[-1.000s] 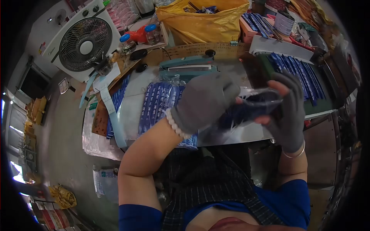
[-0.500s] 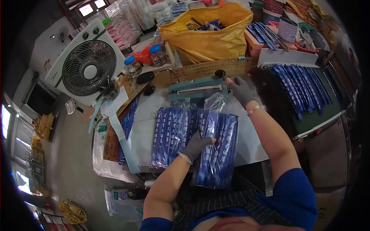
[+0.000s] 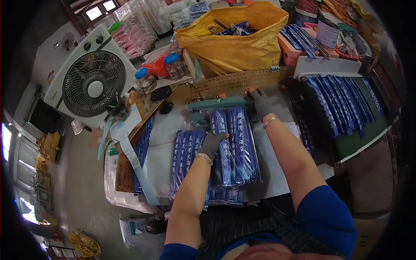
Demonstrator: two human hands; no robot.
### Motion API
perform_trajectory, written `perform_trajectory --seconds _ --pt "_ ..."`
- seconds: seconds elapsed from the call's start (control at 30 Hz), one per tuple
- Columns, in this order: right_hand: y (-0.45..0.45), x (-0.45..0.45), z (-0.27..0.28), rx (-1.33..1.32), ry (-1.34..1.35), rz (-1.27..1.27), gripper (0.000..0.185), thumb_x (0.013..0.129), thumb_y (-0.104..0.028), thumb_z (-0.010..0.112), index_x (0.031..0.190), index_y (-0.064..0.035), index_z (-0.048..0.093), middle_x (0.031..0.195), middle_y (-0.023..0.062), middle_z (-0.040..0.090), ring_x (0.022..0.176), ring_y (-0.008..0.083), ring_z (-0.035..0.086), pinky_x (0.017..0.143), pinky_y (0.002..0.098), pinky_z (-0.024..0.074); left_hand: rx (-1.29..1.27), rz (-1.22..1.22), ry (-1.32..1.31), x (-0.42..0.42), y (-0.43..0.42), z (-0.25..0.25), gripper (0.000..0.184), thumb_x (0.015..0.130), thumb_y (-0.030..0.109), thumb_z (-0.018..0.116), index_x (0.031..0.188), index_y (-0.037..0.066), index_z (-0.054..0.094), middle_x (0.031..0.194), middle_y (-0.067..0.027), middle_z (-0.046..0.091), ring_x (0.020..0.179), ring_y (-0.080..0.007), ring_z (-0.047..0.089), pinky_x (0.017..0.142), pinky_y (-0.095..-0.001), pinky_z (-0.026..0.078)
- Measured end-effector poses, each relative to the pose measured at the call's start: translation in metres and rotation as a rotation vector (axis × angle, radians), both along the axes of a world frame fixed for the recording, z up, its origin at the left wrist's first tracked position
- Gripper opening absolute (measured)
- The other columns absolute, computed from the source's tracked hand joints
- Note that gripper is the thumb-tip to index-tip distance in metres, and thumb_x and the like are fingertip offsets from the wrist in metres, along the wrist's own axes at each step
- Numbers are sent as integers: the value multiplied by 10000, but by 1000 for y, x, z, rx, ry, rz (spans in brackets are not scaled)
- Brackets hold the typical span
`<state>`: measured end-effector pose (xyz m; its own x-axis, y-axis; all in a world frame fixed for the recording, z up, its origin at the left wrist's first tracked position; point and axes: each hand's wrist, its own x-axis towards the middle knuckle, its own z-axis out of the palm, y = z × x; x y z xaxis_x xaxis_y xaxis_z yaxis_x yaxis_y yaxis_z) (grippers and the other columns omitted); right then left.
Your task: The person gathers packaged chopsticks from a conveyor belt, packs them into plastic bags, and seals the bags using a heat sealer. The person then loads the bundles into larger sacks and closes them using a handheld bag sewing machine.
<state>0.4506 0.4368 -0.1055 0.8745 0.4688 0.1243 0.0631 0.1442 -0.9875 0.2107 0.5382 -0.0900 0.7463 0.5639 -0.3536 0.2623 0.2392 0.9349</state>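
My left hand [image 3: 212,145], in a grey fingertip-less glove, is closed on a clear plastic bag of long blue packets [image 3: 238,151] with white lettering. The bag's top end lies at a teal hand-press heat sealer [image 3: 221,103]. At the right end of the sealer's arm, my gloved right hand [image 3: 263,104] presses down, its fingers curled over the handle, which they hide. Left of the held bag lies another group of blue packets [image 3: 184,156]. More packets [image 3: 227,196] show beneath the held bag.
A box fan [image 3: 95,84] stands at the left, near blue-lidded jars [image 3: 173,67]. Behind the sealer sits a big yellow sack [image 3: 234,47]. Rows of blue packets [image 3: 342,104] lie on a green surface at the right. A paper strip [image 3: 134,156] hangs by the left edge.
The bag of packets has moved forward, up to the sealer, with my left hand. The sealer's arm has come down, and my right hand has moved left and forward onto its end.
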Motion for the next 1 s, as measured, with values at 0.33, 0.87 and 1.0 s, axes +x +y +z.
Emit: perform_trajectory --seconds 0.33,0.87,1.0 --pt "-27 -36 49 -355 -229 -82 603 880 -441 537 1266 21 499 1201 249 555 1130 355 520 961 363 388 -82 -7 -155 -27 -8 22 537 729 181 716 1189 -35 541 1038 -106 622 922 -197 585 870 -313 448" --pt "-47 -299 41 91 974 927 388 869 -279 610 1140 -9 547 982 105 646 850 206 647 786 349 544 882 182 611 -211 -17 40 767 906 477 513 1454 39 203 1371 -246 412 1268 -359 414 1023 -388 361" --pt "-159 -321 87 -129 933 874 686 818 -348 654 1356 -21 380 1237 136 550 1142 277 534 993 432 424 -140 163 -153 -251 -109 48 1022 840 460 658 1452 -63 30 1411 -205 341 1306 -270 340 1078 -364 292"
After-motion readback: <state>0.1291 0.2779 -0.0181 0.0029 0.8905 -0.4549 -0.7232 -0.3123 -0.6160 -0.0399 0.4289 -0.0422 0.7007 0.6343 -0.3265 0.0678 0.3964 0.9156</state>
